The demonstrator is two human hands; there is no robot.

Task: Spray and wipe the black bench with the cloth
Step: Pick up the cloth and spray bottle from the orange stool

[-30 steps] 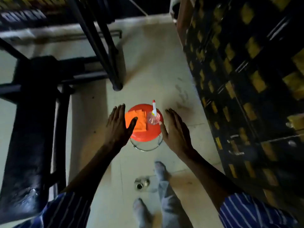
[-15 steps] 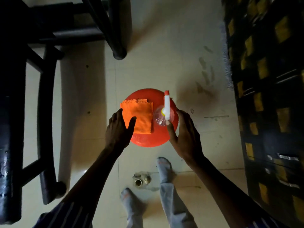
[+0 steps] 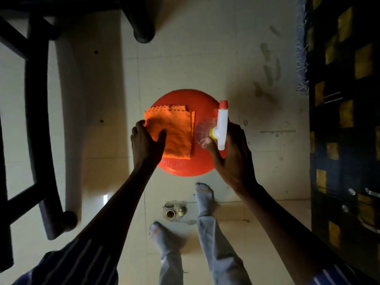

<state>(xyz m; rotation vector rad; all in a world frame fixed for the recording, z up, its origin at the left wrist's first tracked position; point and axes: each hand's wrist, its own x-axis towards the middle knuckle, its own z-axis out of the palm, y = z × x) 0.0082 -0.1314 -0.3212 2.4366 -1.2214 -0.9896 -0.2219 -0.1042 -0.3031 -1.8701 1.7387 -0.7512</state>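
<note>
A folded orange cloth (image 3: 174, 132) lies on a round red stool (image 3: 185, 167) in the middle of the floor. Beside it on the stool stands a clear spray bottle (image 3: 202, 130) with a white and red spray head (image 3: 222, 124). My left hand (image 3: 147, 145) rests on the cloth's left edge, thumb on top and fingers curled at its side. My right hand (image 3: 232, 153) wraps around the bottle from the right, thumb against its clear body. The black bench frame (image 3: 39, 112) runs along the left side; its padded top is out of sight.
A black frame leg (image 3: 144, 36) ends on the pale tiled floor beyond the stool. A dark cabinet with yellow squares (image 3: 347, 120) fills the right side. My socked feet (image 3: 203, 194) stand below the stool, beside small brass objects (image 3: 174, 211) on the floor.
The view has closed in on the stool. My left hand has reached the cloth's edge, and my right hand has closed around the spray bottle.
</note>
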